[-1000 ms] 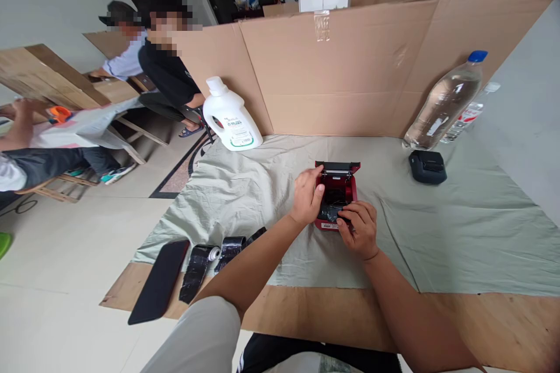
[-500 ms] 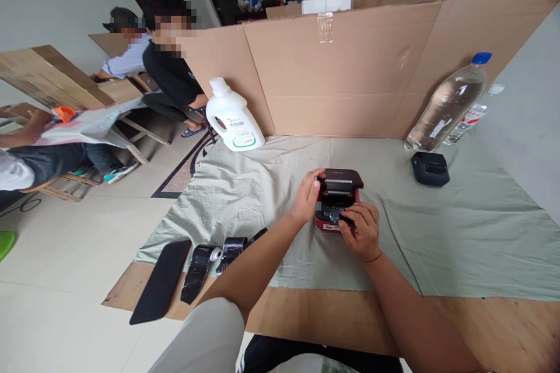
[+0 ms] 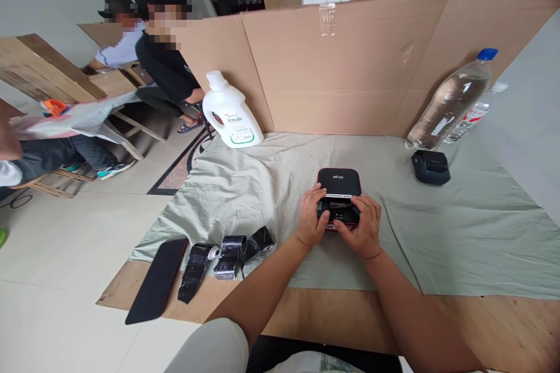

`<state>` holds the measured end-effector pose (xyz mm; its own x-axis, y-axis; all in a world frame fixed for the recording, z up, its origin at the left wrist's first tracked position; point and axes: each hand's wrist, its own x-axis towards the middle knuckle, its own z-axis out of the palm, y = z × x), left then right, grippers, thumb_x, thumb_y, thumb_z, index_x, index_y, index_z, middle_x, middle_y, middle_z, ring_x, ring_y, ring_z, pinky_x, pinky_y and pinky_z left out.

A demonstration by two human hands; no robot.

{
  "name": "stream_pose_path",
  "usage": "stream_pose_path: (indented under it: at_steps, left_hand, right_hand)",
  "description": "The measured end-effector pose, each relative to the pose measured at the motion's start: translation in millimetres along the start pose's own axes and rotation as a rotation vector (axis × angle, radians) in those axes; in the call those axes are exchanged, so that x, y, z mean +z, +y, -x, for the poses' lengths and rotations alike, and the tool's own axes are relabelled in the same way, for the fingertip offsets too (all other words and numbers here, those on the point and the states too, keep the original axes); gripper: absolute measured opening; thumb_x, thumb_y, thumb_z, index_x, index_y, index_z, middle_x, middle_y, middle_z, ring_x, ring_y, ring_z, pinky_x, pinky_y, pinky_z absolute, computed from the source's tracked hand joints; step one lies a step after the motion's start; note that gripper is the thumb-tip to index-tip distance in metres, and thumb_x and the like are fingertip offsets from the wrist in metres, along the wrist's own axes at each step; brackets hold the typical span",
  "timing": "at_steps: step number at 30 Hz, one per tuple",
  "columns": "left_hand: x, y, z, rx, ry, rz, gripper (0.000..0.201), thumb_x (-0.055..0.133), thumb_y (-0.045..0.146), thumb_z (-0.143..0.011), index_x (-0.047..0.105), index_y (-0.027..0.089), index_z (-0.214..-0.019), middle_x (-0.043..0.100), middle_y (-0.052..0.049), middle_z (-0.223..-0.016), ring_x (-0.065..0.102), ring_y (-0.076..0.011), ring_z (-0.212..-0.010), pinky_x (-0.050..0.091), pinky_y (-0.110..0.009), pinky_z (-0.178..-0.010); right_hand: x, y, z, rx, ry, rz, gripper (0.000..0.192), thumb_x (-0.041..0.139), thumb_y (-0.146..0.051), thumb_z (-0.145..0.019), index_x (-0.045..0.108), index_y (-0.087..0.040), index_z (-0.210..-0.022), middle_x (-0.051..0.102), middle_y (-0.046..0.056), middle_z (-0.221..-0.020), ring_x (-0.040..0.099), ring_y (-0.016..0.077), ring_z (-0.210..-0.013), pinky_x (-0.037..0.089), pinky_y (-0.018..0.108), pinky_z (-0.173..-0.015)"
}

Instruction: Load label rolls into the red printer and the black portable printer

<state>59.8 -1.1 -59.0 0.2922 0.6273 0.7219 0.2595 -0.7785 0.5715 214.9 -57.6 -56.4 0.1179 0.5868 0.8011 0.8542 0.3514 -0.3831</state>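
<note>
A small label printer [image 3: 339, 180] with a black lid and a red base sits on the cloth in front of me. Its lid is tilted partway down, and a dark gap shows the inside. My left hand [image 3: 312, 215] grips the printer's left side, thumb on the front part. On the opposite side my right hand [image 3: 364, 223] clasps it, thumb pressed near the front edge. Left of my forearm lie a black strip roll with a white core [image 3: 196, 271], a second black roll [image 3: 230, 256] and a third black roll [image 3: 259, 243].
A flat black panel [image 3: 156, 281] lies at the table's left edge. A white jug [image 3: 234, 113] stands before the cardboard screen [image 3: 336, 81]. At right are a large water bottle [image 3: 452, 102], a smaller bottle [image 3: 470, 121] and a black device [image 3: 431, 167]. Other people sit at far left.
The printer's lid has swung down from wide open to partly closed. My right hand has moved from inside the printer to its right side; my left hand has slid lower along the left side.
</note>
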Motion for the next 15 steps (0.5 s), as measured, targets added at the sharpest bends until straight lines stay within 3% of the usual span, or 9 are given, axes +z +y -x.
stream_pose_path:
  at_steps: [8, 15]
  left_hand:
    - [4.1, -4.3, 3.1, 0.036, 0.066, -0.093, 0.035, 0.036, 0.039, -0.095, 0.050, 0.017, -0.119, 0.062, -0.015, -0.116, 0.052, -0.0278, -0.123, 0.039, -0.049, -0.098]
    - [8.2, -1.7, 9.8, -0.123, 0.055, 0.045, 0.043, 0.037, 0.043, -0.094, 0.046, 0.016, -0.125, 0.055, -0.018, -0.129, 0.043, -0.0287, -0.133, 0.031, -0.053, -0.109]
  right_hand:
    - [1.5, -1.3, -2.6, 0.086, -0.012, 0.095, 0.054, 0.066, -0.056, -0.077, 0.052, -0.018, -0.113, 0.065, 0.010, -0.097, 0.061, 0.0268, -0.093, 0.046, 0.045, -0.087]
    - [1.7, -3.1, -1.7, 0.097, -0.033, 0.052, 0.047, 0.063, -0.050, -0.082, 0.051, -0.019, -0.115, 0.064, 0.011, -0.100, 0.059, 0.0283, -0.101, 0.044, 0.047, -0.092]
